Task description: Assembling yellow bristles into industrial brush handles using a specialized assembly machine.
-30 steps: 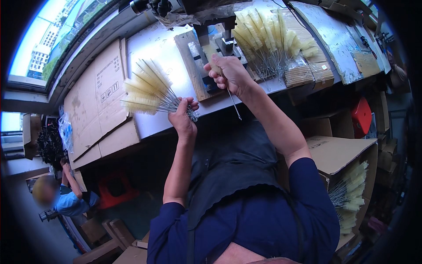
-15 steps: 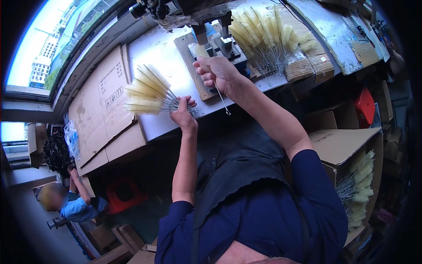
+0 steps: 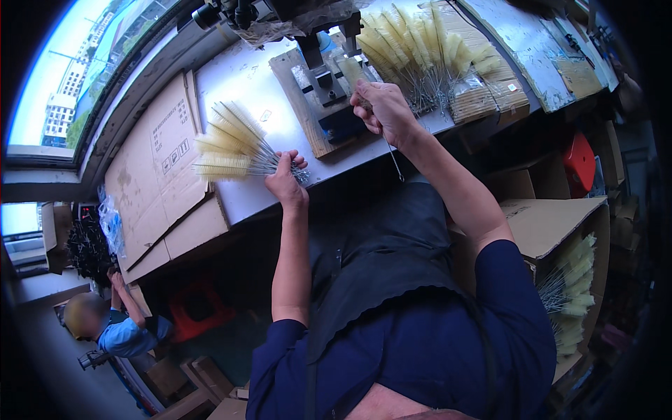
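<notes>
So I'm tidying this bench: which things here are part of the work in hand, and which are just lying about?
In use:
left hand gripping a fan of yellow-bristled wire brushes
right hand holding one thin wire brush stem
dark metal press on a wooden board

Lying about:
flattened brown cardboard boxes
red plastic container

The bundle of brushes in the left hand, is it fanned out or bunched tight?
Fanned out. The left hand pinches the wire stems together, while the yellow bristle heads of the brush bundle spread apart over the white workbench.

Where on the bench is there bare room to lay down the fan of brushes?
Bare white bench lies between the flattened cardboard and the wooden jig. Right of the jig it is crowded with the brush pile.
</notes>
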`<move>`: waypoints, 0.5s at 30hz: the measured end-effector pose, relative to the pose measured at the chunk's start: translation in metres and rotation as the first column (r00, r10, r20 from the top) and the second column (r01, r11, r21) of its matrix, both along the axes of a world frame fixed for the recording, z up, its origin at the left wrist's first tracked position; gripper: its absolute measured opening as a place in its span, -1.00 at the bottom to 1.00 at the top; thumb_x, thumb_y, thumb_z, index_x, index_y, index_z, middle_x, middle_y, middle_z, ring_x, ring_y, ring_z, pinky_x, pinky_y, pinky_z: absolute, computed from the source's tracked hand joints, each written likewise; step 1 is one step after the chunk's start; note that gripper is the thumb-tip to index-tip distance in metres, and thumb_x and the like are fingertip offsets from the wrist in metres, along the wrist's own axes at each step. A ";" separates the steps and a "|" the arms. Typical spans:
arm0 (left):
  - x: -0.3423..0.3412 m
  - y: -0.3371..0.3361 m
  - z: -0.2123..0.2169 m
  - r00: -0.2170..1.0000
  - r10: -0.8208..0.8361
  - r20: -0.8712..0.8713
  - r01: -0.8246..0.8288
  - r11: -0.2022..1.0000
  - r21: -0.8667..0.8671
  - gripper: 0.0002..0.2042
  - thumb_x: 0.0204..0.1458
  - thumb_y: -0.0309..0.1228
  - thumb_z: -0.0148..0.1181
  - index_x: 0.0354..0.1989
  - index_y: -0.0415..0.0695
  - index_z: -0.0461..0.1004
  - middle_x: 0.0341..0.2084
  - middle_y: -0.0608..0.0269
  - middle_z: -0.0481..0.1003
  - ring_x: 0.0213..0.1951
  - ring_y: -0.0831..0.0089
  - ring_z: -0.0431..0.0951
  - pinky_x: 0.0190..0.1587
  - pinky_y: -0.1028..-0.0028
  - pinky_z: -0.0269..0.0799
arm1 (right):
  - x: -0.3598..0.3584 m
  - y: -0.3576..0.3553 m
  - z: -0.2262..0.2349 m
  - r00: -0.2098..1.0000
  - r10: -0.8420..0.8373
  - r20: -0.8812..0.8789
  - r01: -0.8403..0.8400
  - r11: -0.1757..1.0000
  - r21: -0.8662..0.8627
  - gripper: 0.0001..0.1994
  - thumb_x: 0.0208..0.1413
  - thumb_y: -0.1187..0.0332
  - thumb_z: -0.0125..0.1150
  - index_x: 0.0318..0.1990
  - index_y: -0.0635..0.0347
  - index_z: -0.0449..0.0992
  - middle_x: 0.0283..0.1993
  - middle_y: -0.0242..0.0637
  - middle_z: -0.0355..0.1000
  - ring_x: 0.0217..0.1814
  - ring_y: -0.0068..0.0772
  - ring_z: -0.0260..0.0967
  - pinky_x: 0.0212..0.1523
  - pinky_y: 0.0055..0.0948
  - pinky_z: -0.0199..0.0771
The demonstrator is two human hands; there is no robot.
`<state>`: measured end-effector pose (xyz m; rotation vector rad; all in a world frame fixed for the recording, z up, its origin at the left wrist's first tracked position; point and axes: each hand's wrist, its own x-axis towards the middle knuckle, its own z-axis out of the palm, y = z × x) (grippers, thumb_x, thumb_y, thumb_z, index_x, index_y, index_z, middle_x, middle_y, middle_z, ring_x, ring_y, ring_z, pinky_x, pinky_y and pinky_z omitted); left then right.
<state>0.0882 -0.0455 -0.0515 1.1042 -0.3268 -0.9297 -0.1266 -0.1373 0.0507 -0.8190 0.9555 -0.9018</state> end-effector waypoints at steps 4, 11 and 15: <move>0.002 0.002 -0.001 1.000 0.000 0.012 0.000 1.000 -0.005 -0.90 0.15 -0.59 0.09 -0.20 -0.27 0.34 -0.43 0.06 0.51 -0.49 0.39 0.54 -0.46 0.45 0.54 | 0.000 0.000 -0.005 1.000 -0.029 -0.010 0.029 0.999 -0.023 -0.64 0.34 0.13 -0.01 -0.39 0.23 0.42 -0.64 -0.45 0.27 -0.80 -0.75 0.00 -0.84 -0.68 0.04; 0.003 0.004 -0.001 0.999 -0.017 0.033 0.017 1.000 0.002 -0.91 0.15 -0.58 0.10 -0.21 -0.27 0.34 -0.43 0.07 0.51 -0.49 0.40 0.54 -0.45 0.46 0.55 | -0.012 -0.013 -0.006 0.989 -0.010 -0.149 0.002 0.999 -0.052 -0.66 0.29 0.17 -0.01 -0.44 0.22 0.44 -0.64 -0.45 0.29 -0.78 -0.71 0.03 -0.80 -0.63 0.02; -0.001 0.001 0.001 0.999 -0.031 0.038 0.032 0.999 -0.007 -0.91 0.16 -0.57 0.10 -0.21 -0.27 0.34 -0.43 0.08 0.50 -0.49 0.42 0.53 -0.44 0.46 0.54 | -0.017 -0.020 -0.003 0.982 -0.012 -0.187 -0.001 0.997 -0.072 -0.68 0.27 0.21 0.01 -0.46 0.23 0.44 -0.65 -0.45 0.30 -0.77 -0.71 0.04 -0.80 -0.63 0.00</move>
